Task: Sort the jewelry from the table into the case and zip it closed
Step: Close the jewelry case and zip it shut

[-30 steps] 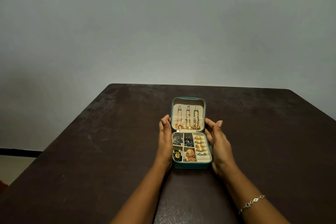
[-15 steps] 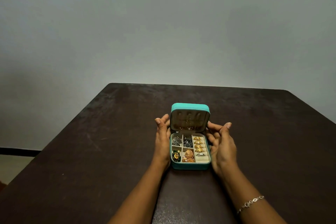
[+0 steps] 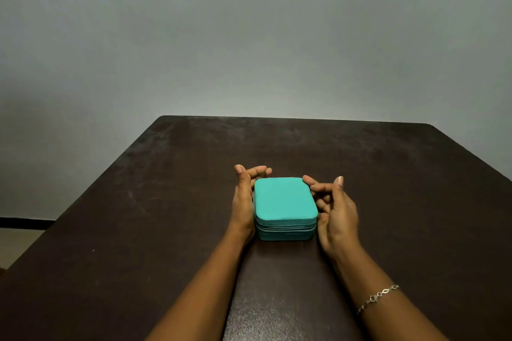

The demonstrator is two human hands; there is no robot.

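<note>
text: none readable | labels: none | case (image 3: 285, 199): plain teal lid, unmarked

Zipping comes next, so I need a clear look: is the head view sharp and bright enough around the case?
Head view: dim, even light, no glare on the teal case, front seam readable; head view: left hand slightly blurred at the fingertips, right hand sharper; head view: table dark, faint sheen only.
</note>
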